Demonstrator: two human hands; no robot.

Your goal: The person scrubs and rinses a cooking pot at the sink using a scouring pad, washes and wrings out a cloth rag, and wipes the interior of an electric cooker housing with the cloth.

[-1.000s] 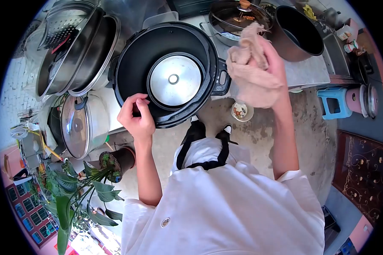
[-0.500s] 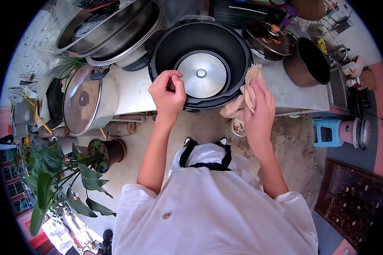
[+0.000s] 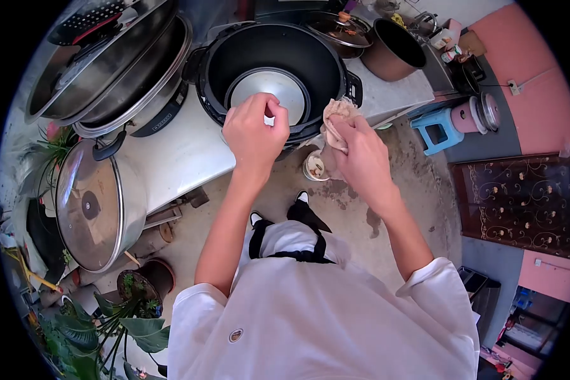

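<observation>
An electric pressure cooker (image 3: 326, 57) without its lid stands on the counter, black inside, with a round silver heating plate (image 3: 259, 88) at its bottom. My left hand (image 3: 256, 133) hovers over its near rim, fingers curled toward the thumb in a loose fist. A small pale patch shows through the gap; whether it is something held or the plate behind, I cannot tell. Just off the cooker's near right side, my right hand (image 3: 364, 155) is closed around a bunched beige cloth (image 3: 335, 117), part of which hangs below the fingers.
Stacked steel basins (image 3: 101, 82) and a glass-lidded pot (image 3: 88, 206) stand at the left. Behind the cooker are another glass lid (image 3: 339, 31) and a brown inner pot (image 3: 392, 54). A small bucket (image 3: 315, 166) stands on the floor, a blue stool (image 3: 437, 132) at right, potted plants (image 3: 145, 282) lower left.
The view has swung to the right, so the counter now slants. My right hand and the cloth have come away from the cooker's rim, toward me. My left hand stays curled.
</observation>
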